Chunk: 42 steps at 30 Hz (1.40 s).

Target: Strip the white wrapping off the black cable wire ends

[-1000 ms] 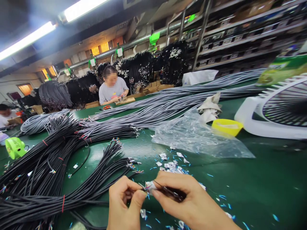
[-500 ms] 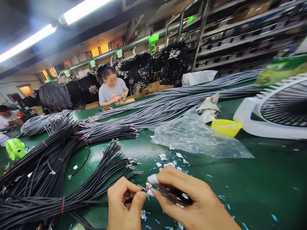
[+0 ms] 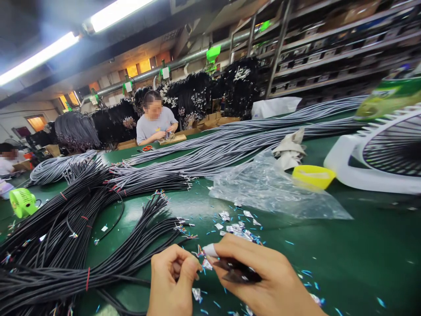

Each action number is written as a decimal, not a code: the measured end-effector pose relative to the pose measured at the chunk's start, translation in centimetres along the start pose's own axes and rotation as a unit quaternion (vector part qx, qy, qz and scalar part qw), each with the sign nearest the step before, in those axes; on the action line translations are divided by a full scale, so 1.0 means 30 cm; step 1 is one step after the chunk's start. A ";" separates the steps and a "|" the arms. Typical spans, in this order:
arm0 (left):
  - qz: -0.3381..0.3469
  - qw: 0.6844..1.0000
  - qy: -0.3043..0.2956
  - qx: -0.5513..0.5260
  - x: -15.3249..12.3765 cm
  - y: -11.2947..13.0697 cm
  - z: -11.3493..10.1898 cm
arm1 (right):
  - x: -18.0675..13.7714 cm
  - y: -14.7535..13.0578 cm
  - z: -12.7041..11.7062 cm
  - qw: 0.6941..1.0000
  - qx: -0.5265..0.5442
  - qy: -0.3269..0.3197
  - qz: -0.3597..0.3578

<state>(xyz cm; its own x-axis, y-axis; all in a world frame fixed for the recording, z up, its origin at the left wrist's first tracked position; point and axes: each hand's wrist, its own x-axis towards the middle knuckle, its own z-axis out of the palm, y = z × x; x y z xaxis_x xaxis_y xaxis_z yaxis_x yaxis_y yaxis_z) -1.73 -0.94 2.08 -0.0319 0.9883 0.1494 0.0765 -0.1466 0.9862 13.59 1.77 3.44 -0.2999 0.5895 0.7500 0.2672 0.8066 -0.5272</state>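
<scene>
Low in the frame, both hands meet over the green table (image 3: 362, 263). The left hand (image 3: 173, 283) is curled tight, thumb and forefinger pinched on the end of a black cable (image 3: 131, 281) that runs off to the left along the table edge. At the pinch, thin coloured wires (image 3: 199, 253) fan out, with a bit of foil (image 3: 206, 264) just beside them, right between the two hands.

The right hand (image 3: 263, 281) is closed around a dark tool (image 3: 238, 273), its tip pointing at the foil; the exact kind of tool is hard to tell. Its forefinger wears a white cap (image 3: 209, 250) at the tip, touching the wire end.

Foil scraps (image 3: 235, 226) and blue snippets (image 3: 305, 272) litter the table just beyond the hands. To the left lies a big spread of black cables (image 3: 66, 237), some tied with red bands. Behind it, grey cables (image 3: 230, 145) stretch across the table. A clear bag (image 3: 272, 188) lies in the middle, a yellow bowl (image 3: 313, 175) just beyond it, and a white fan (image 3: 378, 153) at the right. A small green fan (image 3: 21, 202) sits far left.

Across the table, another person (image 3: 154, 123) in a grey shirt works with hands on a board.
</scene>
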 end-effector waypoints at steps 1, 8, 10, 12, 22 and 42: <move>-0.005 1.000 -0.003 -0.001 0.001 -0.003 -0.001 | -0.002 0.004 0.002 1.000 -0.001 0.002 -0.005; -0.009 1.000 -0.017 0.013 0.003 -0.013 -0.003 | -0.018 0.020 0.025 0.997 -0.033 0.039 -0.061; -0.001 1.000 -0.016 0.024 0.002 -0.017 0.000 | -0.033 0.018 0.027 0.994 -0.069 0.046 -0.073; 0.008 0.999 -0.013 0.036 0.001 -0.026 0.004 | -0.046 0.012 0.028 0.991 -0.105 0.038 -0.076; 0.043 0.996 0.017 0.070 -0.002 -0.047 0.017 | -0.017 -0.015 0.039 0.981 -0.137 0.067 -0.121; 0.084 0.994 0.069 0.027 -0.003 -0.043 0.013 | -0.025 -0.024 0.026 0.991 0.059 -0.052 0.108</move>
<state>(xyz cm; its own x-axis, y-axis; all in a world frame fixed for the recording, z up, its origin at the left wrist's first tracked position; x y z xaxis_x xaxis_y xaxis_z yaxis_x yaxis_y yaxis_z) -1.42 -0.81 0.78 -0.1510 0.9341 0.3234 0.1458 -0.3026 0.9419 12.90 0.78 2.95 -0.3424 0.7452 0.5722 0.2291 0.6568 -0.7184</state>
